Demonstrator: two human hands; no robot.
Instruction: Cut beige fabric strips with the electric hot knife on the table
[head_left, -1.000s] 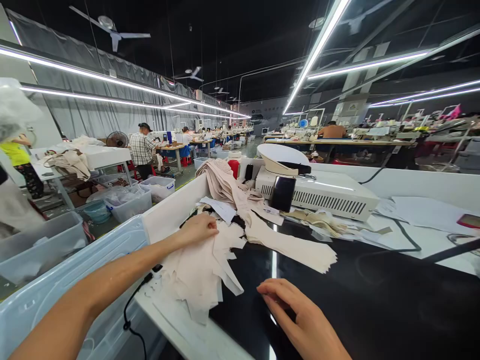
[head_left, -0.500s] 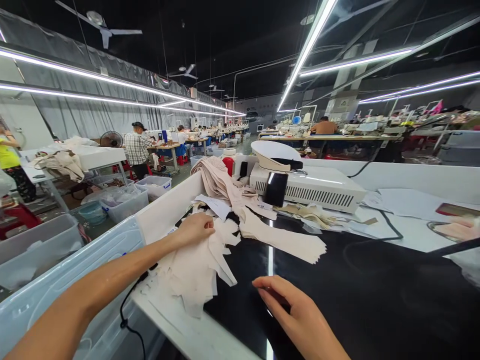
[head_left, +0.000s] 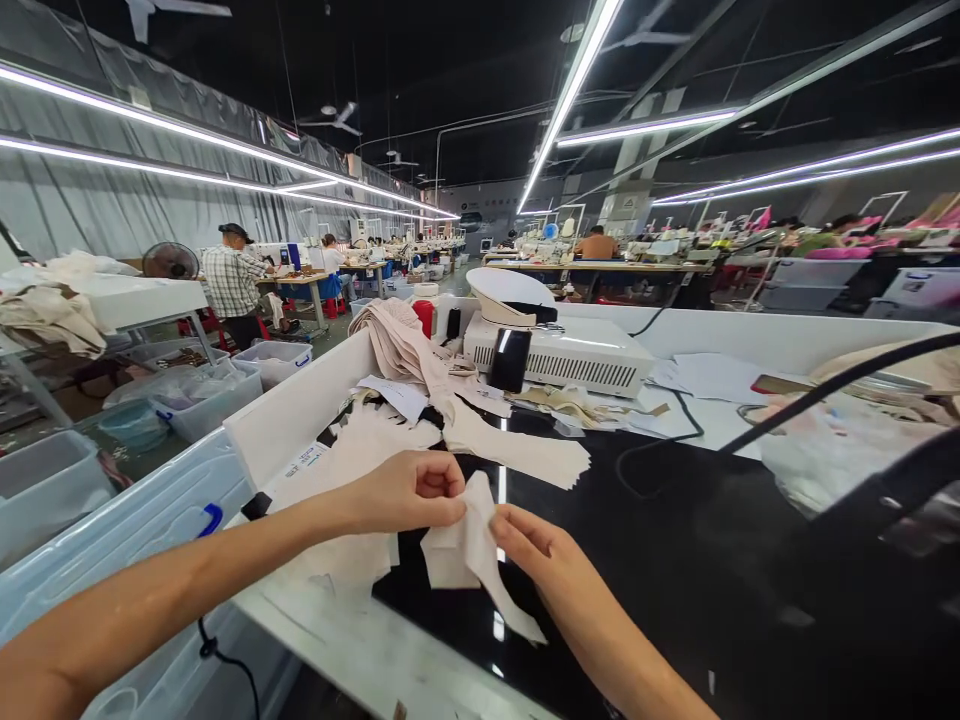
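My left hand (head_left: 409,490) pinches the top corner of a small cream fabric piece (head_left: 465,555), lifted just above the black table surface (head_left: 675,580). My right hand (head_left: 529,540) meets the same piece from the right, its fingers closed on the cloth's edge. Just left of my hands, on the table's white edge, is a pile of similar cream cut pieces (head_left: 352,450). A longer cream strip (head_left: 525,455) runs across the black surface behind my hands.
A white heat-press machine (head_left: 559,350) with a black phone leaning on it sits at the back. Folded beige cloth (head_left: 394,340) hangs over the white partition. Clear plastic bins (head_left: 150,520) stand at the left. Black cables (head_left: 825,390) cross the right. Other people work at distant tables.
My left hand has lifted one piece off the pile and brought it toward me. My right hand has left the table and taken hold of it. The view has shifted right.
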